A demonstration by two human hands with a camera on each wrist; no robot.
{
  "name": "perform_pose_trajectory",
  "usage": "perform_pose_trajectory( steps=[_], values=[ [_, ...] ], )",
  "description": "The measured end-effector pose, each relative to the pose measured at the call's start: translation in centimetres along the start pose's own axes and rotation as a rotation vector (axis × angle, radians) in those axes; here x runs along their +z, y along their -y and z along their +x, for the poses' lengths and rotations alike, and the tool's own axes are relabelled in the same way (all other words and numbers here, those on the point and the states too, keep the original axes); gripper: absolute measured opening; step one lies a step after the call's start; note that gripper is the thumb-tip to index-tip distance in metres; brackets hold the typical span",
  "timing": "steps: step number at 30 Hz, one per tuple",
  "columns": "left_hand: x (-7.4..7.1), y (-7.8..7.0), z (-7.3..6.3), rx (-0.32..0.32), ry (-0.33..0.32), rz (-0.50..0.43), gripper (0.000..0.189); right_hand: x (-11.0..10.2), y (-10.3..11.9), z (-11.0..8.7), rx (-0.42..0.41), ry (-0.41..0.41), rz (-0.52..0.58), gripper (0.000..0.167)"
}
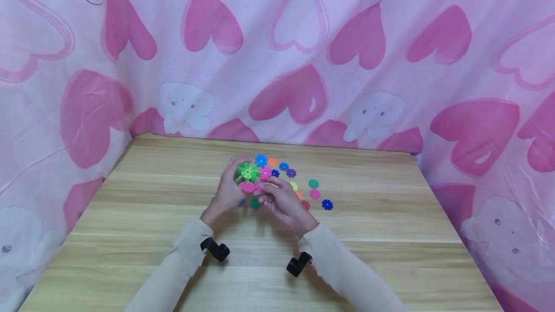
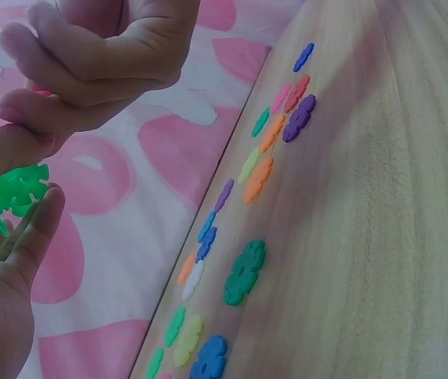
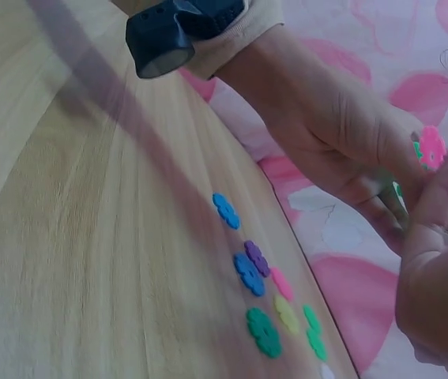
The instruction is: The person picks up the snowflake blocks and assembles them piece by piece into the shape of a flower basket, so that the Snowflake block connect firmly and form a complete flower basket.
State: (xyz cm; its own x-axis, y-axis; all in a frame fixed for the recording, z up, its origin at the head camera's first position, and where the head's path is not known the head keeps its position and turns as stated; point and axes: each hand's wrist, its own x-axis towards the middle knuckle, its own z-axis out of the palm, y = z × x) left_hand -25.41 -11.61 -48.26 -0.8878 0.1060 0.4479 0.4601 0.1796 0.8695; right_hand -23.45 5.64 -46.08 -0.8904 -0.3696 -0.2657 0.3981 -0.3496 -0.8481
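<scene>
Green-and-pink interlocking-disc cluster (image 1: 248, 172) sits raised above the desk (image 1: 368, 264), gripped by your curled left hand (image 1: 227, 185), probably to steady it while your right hand (image 1: 283, 201) pinches a pink disc (image 1: 257, 188).

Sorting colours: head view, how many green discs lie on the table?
2: one green disc beyond a pink disc, another green disc near the left hand; maybe more hidden.

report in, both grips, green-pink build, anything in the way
Left grip holding green-pink build. Right grip pinching at its pink pieces. Loose discs on tabletop, seemingly not in the way.
</scene>
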Motion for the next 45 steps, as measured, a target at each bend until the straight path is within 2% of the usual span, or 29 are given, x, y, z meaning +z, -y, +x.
perform_pose_trajectory(
  steps=[5,10,16,21,24,25,28,33,39,45],
  values=[
    [0.1,-0.5,0.0,-0.008,-0.001,0.017,0.069,0.4,-0.4,0.1,-0.039,-0.049,-0.005,0.012],
    [0.0,-1.5,-0.1,0.011,-0.012,0.045,0.070,0.5,-0.4,0.0,-0.037,-0.060,-0.031,0.011],
    [-0.1,-0.4,0.0,-0.018,-0.010,0.022,0.071,0.4,-0.3,0.0,-0.022,-0.033,-0.024,0.016],
    [-0.2,0.2,0.0,-0.007,-0.003,0.009,0.070,0.5,-0.3,0.1,-0.015,-0.058,0.003,0.012],
    [-0.3,0.5,0.0,0.000,-0.002,0.010,0.071,0.5,-0.3,-0.1,-0.008,-0.074,-0.045,0.015],
    [-0.4,0.0,-0.1,-0.009,0.000,0.009,0.070,0.4,-0.2,-0.2,-0.007,-0.071,-0.075,0.017],
    [-0.6,0.1,-0.1,-0.006,-0.004,0.031,0.069,-0.1,0.0,-0.9,-0.001,-0.028,-0.153,0.024],
    [-0.7,0.4,0.2,0.020,0.015,0.077,0.068,-0.5,1.2,-1.6,-0.002,0.042,-0.226,0.018],
    [-0.4,0.3,0.2,0.068,0.076,0.085,0.068,-0.2,2.2,-1.5,0.027,0.009,-0.255,0.017],
    [-0.2,0.1,0.1,0.077,0.079,0.100,0.068,0.2,2.3,-1.5,0.019,-0.042,-0.252,0.014]
  ],
)
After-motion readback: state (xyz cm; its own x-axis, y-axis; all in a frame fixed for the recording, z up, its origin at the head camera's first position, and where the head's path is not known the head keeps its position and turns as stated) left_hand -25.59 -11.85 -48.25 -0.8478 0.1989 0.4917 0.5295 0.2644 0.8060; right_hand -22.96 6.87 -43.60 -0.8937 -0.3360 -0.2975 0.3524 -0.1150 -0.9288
